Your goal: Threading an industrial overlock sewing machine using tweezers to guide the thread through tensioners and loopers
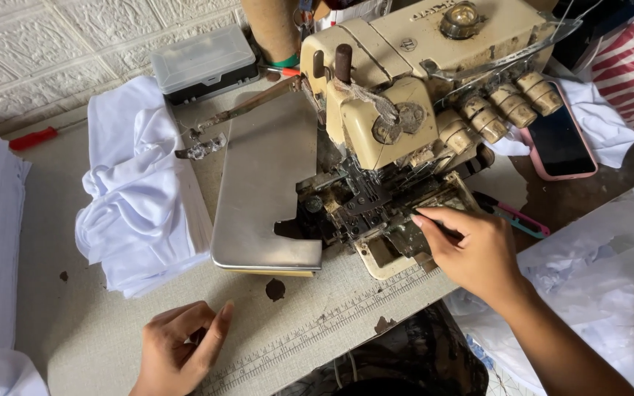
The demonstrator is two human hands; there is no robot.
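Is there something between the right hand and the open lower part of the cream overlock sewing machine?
Nothing visible. The right hand already reaches the open mechanism of the cream overlock sewing machine, fingertips at the dark metal parts. The grey metal cover plate is swung aside to the left.

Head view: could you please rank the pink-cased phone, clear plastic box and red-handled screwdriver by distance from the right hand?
From the right hand:
1. Pink-cased phone, just up-right, beside the machine.
2. Clear plastic box, far up-left, by the wall.
3. Red-handled screwdriver, farthest, at the far left.

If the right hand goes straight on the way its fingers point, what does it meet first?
Probably the open mechanism of the cream sewing machine: the right hand points up-left, fingertips already at its edge. Depth is unclear.
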